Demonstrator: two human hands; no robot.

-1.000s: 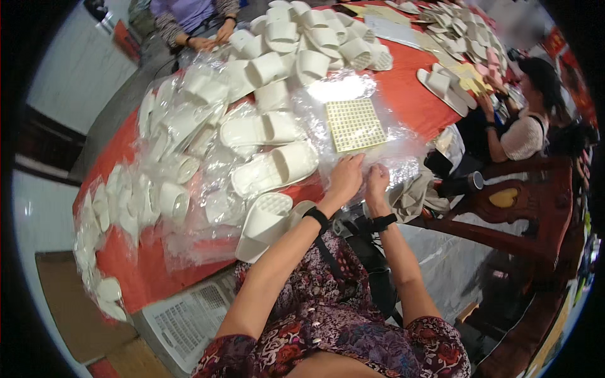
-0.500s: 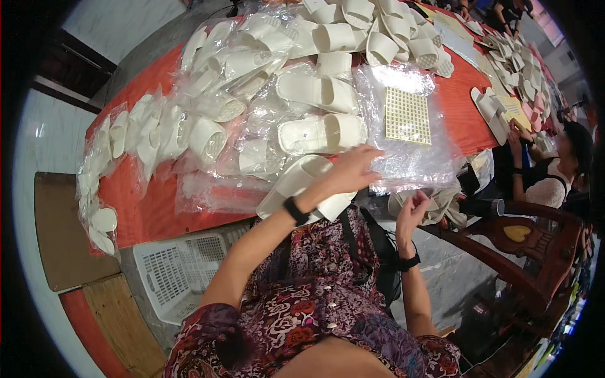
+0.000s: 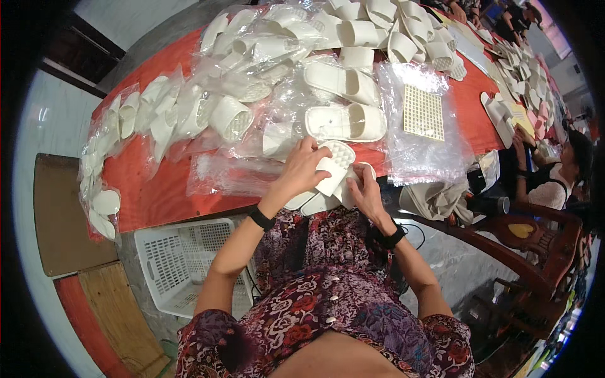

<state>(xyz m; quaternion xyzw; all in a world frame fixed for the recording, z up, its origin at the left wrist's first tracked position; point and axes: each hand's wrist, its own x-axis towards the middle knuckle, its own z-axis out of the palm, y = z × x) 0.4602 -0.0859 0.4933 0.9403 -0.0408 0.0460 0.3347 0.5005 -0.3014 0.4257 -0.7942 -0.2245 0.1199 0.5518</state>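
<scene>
At the front edge of the table, my left hand (image 3: 299, 169) grips a white slipper (image 3: 338, 155) with a bumpy, dimpled surface showing. My right hand (image 3: 367, 193) is closed on the edge of a second white slipper (image 3: 344, 193) beside it, its fingers partly hiding that slipper. More white slipper parts show below the hands, close to my clothing. Just beyond lie two white slippers side by side, the nearer one (image 3: 328, 123) and the farther one (image 3: 328, 80), on clear plastic.
Bagged white slippers (image 3: 192, 116) spread over the red table (image 3: 148, 200) on the left, with loose ones piled behind. A yellowish grid sheet (image 3: 423, 113) lies on clear plastic bags at right. A white basket (image 3: 165, 268) stands below; a wooden chair (image 3: 504, 242) and another person are right.
My right hand has come up from beside the table onto a slipper. My left hand has drawn back leftward and now grips a slipper. The view has shifted slightly.
</scene>
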